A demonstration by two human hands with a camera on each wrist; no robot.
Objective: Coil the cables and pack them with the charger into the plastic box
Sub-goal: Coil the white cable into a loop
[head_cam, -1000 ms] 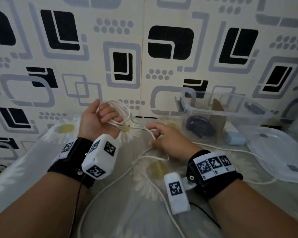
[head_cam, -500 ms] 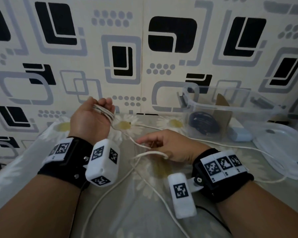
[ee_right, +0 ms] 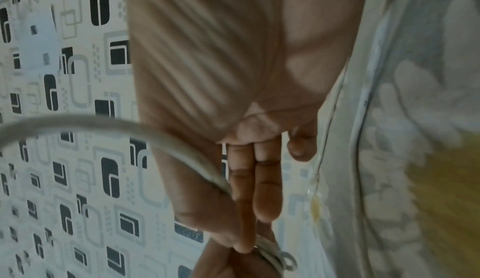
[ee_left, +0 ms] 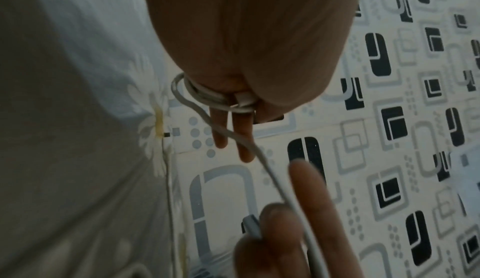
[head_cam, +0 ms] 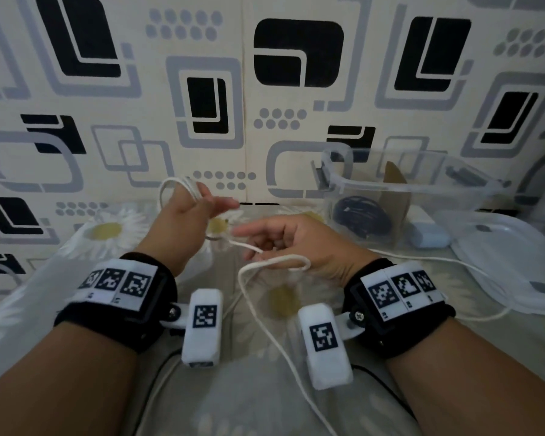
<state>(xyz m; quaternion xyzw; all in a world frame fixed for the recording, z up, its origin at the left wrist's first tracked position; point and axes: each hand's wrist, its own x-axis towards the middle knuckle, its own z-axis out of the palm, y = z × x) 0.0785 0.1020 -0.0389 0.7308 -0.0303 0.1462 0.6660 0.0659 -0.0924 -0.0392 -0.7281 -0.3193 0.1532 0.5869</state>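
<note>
1. The white cable (head_cam: 266, 297) is partly wound: several loops (ee_left: 205, 95) sit around the left hand (head_cam: 183, 221), bunched at the base of its fingers, with one loop standing above the hand on the wall side.
2. From those loops a single strand runs across to the right hand (head_cam: 296, 240), which pinches it between thumb and forefinger; the right wrist view shows the cable passing along the straight fingers (ee_right: 262, 185) toward the left hand.
3. Below the right-hand pinch the cable makes a slack loop, then trails toward the person over the daisy-print cloth (head_cam: 107, 231); another stretch runs off to the right of that hand, along the front of the box.
4. The left hand is raised off the cloth, back toward the person, fingers extended and loosely spread toward the right hand, thumb pressing the coil. The right hand is lower, palm turned inward, its other fingers loosely curled.
5. Just beyond and right of the right hand stands the clear plastic box (head_cam: 422, 187), lid off, with a coiled black cable (head_cam: 362, 215) inside and a brown card piece (head_cam: 394, 190) upright in it.
6. A pale blue charger (head_cam: 428, 236) lies against the box's front right; the clear lid (head_cam: 516, 256) lies farther right.
7. Both wrists carry black bands with square black-and-white marker tags; no readable lettering appears anywhere.
</note>
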